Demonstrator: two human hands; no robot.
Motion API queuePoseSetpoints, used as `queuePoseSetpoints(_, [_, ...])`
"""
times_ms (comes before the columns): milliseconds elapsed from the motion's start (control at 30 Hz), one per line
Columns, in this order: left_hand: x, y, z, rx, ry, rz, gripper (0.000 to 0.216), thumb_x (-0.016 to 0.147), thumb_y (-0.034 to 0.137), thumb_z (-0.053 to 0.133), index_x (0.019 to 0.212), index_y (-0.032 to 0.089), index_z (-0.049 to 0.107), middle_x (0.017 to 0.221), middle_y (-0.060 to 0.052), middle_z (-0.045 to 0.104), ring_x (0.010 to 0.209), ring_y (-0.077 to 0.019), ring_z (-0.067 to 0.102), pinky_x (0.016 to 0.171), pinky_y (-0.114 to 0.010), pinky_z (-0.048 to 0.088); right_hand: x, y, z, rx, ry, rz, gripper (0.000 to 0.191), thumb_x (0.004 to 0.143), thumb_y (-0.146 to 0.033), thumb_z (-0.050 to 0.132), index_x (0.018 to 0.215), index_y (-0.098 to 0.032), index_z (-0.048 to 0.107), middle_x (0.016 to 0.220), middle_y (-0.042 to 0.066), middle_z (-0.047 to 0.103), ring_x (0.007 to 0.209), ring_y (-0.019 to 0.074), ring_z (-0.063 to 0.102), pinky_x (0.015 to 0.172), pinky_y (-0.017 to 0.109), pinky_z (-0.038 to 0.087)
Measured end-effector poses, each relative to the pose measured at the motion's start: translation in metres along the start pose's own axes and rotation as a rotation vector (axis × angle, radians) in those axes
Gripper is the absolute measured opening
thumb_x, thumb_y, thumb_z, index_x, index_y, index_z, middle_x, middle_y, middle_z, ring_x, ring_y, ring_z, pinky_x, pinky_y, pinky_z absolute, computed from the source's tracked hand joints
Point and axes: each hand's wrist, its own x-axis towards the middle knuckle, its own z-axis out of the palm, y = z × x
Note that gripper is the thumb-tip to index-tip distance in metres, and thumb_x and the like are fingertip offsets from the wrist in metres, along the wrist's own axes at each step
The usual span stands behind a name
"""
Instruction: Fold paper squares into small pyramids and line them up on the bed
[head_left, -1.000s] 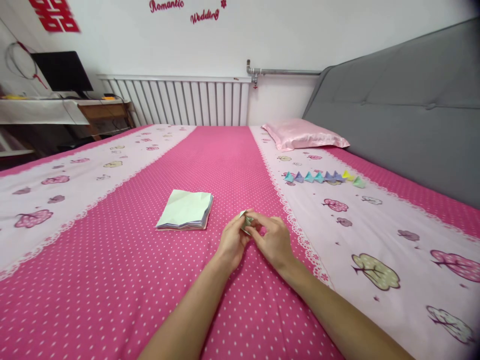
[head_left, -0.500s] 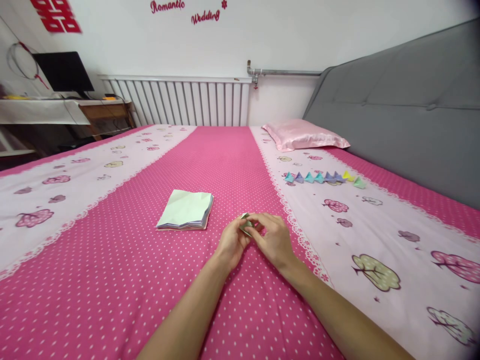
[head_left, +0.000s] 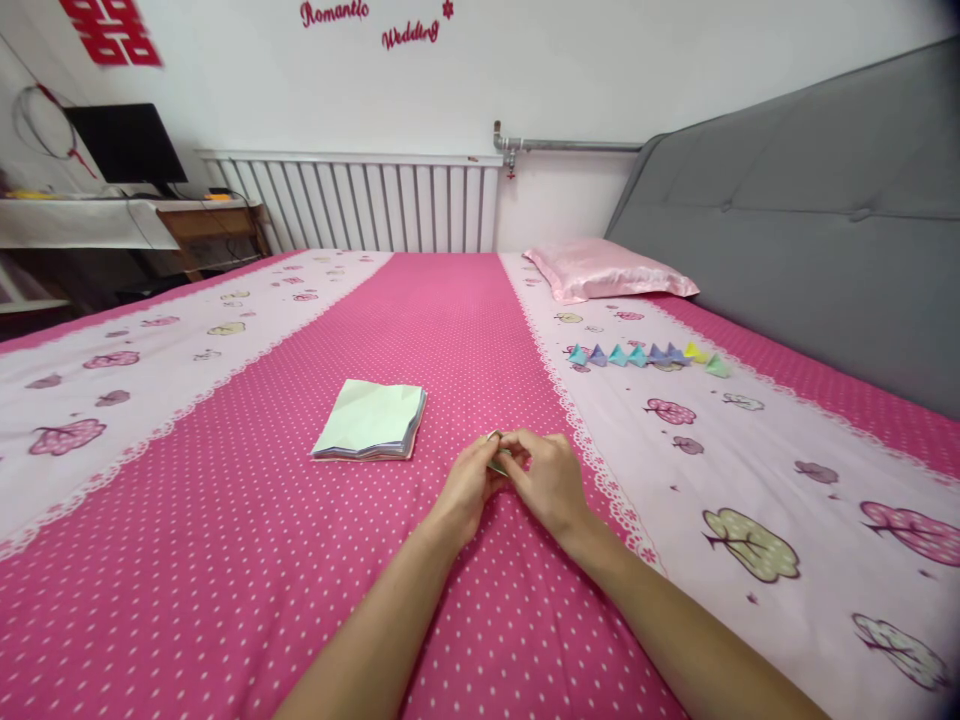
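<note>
Between my fingertips is a small piece of folded pale green paper [head_left: 498, 466], mostly hidden by the fingers. My left hand [head_left: 468, 484] is closed on its left side, thumb on top. From the right, my right hand [head_left: 548, 478] pinches the same paper with thumb and fingers. Both hands touch each other just above the pink bedspread [head_left: 480, 330]. To the left lies a stack of square paper sheets [head_left: 371, 418], pale green on top, with slightly ruffled edges.
A row of several small folded paper pieces [head_left: 637, 356], blue, purple, yellow and green, sits on the right. Behind it rests a pink pillow [head_left: 607, 269] by the grey headboard [head_left: 810, 200]. A white radiator [head_left: 352, 205] lines the back wall; a monitor [head_left: 127, 143] stands far left.
My left fingers and thumb have shifted slightly right and closed further over the folded paper, so less of it shows. My right hand has barely moved.
</note>
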Motion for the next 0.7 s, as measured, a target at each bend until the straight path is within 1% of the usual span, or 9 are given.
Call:
queuePoseSetpoints(100, [-0.0002, -0.0007, -0.0002, 0.021, 0.013, -0.007, 0.017, 0.077, 0.028, 0.055, 0.08, 0.013, 0.063, 0.083, -0.008, 0.067, 0.078, -0.0156, 0.062, 0.066, -0.023, 0.047, -0.0005, 0.0006, 0.0011, 0.021, 0.019, 0.032, 0.008, 0.078, -0.025, 0.057, 0.08, -0.023, 0.065, 0.073, -0.001, 0.071, 0.063, 0.0152, 0.062, 0.076, 0.033, 0.038])
queuePoseSetpoints(233, [0.0009, 0.0007, 0.0005, -0.044, 0.046, -0.02, 0.013, 0.079, 0.02, 0.052, 0.08, 0.013, 0.062, 0.084, -0.008, 0.067, 0.076, -0.0149, 0.063, 0.068, -0.024, 0.049, -0.0001, -0.0019, 0.0005, 0.102, 0.001, 0.038, 0.011, 0.073, -0.022, 0.062, 0.083, -0.024, 0.066, 0.073, -0.002, 0.071, 0.063, 0.0151, 0.064, 0.078, 0.034, 0.042])
queuePoseSetpoints(400, [0.0031, 0.0025, 0.0007, -0.082, 0.057, 0.001, 0.011, 0.078, 0.019, 0.053, 0.078, 0.012, 0.061, 0.077, -0.007, 0.067, 0.072, -0.0152, 0.064, 0.07, -0.026, 0.05, 0.0023, -0.0037, -0.0019, 0.301, -0.066, 0.132, 0.018, 0.069, -0.019, 0.062, 0.087, -0.022, 0.066, 0.079, 0.0, 0.071, 0.065, 0.0142, 0.065, 0.065, 0.027, 0.051])
queuePoseSetpoints(500, [0.0033, 0.0023, -0.0003, -0.074, 0.042, 0.016, 0.011, 0.077, 0.021, 0.056, 0.079, 0.012, 0.061, 0.075, -0.007, 0.066, 0.071, -0.0154, 0.064, 0.07, -0.026, 0.049, 0.0034, -0.0036, -0.0041, 0.353, -0.101, 0.178, 0.019, 0.069, -0.018, 0.061, 0.087, -0.021, 0.067, 0.082, 0.001, 0.071, 0.066, 0.0143, 0.065, 0.064, 0.026, 0.052])
queuePoseSetpoints(600, [0.0021, 0.003, 0.0, -0.073, 0.019, 0.016, 0.011, 0.076, 0.022, 0.058, 0.078, 0.011, 0.061, 0.073, -0.006, 0.066, 0.069, -0.0146, 0.063, 0.069, -0.025, 0.048, 0.0036, -0.0027, -0.0059, 0.345, -0.115, 0.201, 0.016, 0.069, -0.018, 0.061, 0.084, -0.019, 0.068, 0.084, 0.003, 0.069, 0.065, 0.0137, 0.065, 0.064, 0.025, 0.052])
queuePoseSetpoints(700, [0.0004, 0.0038, 0.0018, -0.069, 0.03, 0.026, 0.011, 0.075, 0.021, 0.06, 0.078, 0.011, 0.062, 0.07, -0.004, 0.064, 0.064, -0.0116, 0.059, 0.066, -0.023, 0.045, 0.0034, -0.0004, -0.0062, 0.22, -0.105, 0.139, 0.012, 0.07, -0.017, 0.062, 0.079, -0.019, 0.069, 0.084, 0.003, 0.066, 0.063, 0.0127, 0.062, 0.064, 0.026, 0.05])
